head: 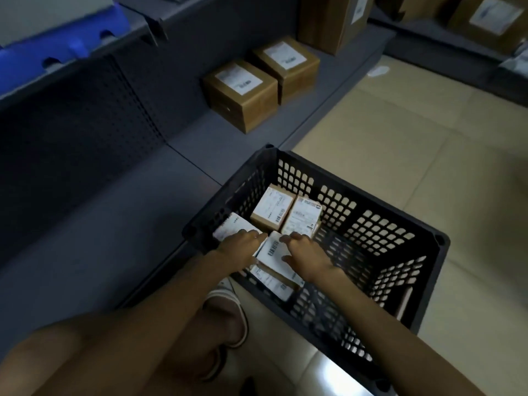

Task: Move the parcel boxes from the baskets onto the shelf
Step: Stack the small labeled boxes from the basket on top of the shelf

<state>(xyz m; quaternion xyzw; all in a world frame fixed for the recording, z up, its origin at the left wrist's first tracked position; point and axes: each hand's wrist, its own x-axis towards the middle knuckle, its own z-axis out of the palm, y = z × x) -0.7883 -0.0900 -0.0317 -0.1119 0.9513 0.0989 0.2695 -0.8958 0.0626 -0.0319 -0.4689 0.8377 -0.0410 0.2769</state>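
- Head view looked down into a dark slatted plastic basket that stood on the pale tiled floor, just beside the low grey shelf.
- Both hands reached into the near left corner of the basket.
- The left hand lay with straight fingers on a white-labelled parcel that leaned against the basket's left wall; whether the thumb was under it could not be told.
- The right hand held the barcode-labelled parcel, fingers curled over its far edge and thumb on its near side, the parcel tilted above the others.
- Another labelled parcel lay under that one, partly hidden by it.
- Two more small brown parcels sat side by side at the basket's far corner: the left one and the right one, touching each other.
- On the shelf, well apart from the basket, stood two brown cartons with white labels, the nearer carton touching the farther carton.
- A tall brown box stood behind them at the shelf's far end.
- A blue tray sat on the upper shelf level at the left.
- A foot in a white sandal rested on the floor between the shelf and the basket.
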